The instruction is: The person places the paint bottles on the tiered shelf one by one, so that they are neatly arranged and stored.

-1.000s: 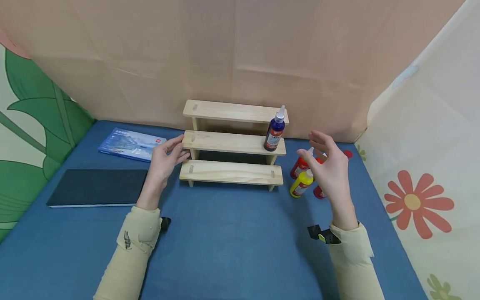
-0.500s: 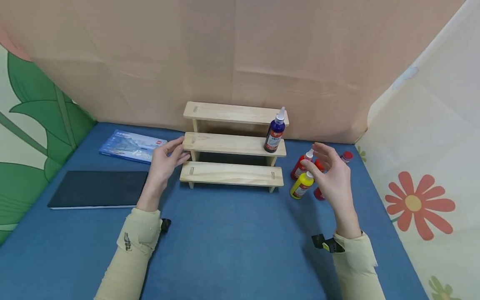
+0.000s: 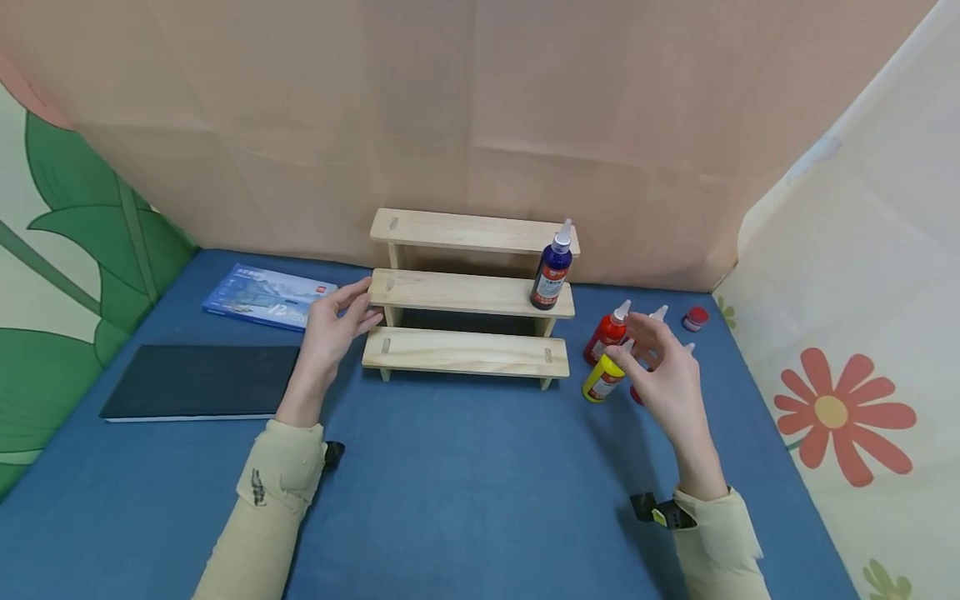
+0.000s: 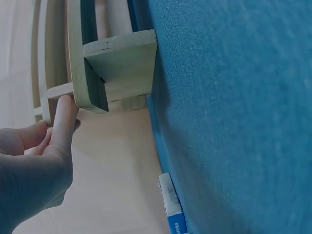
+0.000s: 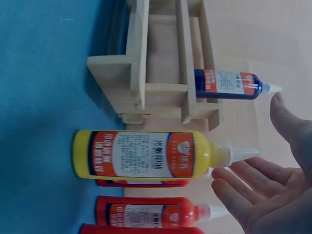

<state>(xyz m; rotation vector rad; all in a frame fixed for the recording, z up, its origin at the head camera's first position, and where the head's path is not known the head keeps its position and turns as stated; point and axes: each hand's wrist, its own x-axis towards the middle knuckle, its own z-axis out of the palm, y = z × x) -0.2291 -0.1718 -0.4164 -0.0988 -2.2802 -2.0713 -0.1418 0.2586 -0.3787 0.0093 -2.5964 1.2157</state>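
Observation:
My left hand (image 3: 335,325) pinches the left end of the middle tier of a three-tier wooden shelf (image 3: 465,350), seen also in the left wrist view. My right hand (image 3: 663,371) is around the nozzle of a yellow bottle (image 3: 603,379), fingers loosely bent. In the right wrist view, the thumb stands apart from that nozzle and the fingertips (image 5: 224,183) are beside it. The yellow bottle leans slightly right in the head view. Behind and beside it stand several red bottles (image 3: 606,333), partly hidden by the hand. A dark blue bottle (image 3: 551,279) stands upright on the middle tier's right end.
A black notebook (image 3: 202,382) and a blue flat packet (image 3: 266,296) lie left of the shelf. A small red-capped jar (image 3: 696,318) stands at the back right. The blue cloth (image 3: 465,500) covers the table, with walls at the back and sides.
My right hand has lowered and drawn closer to the yellow bottle, which now leans slightly. The left hand stays at the shelf's end. The head view has shifted slightly.

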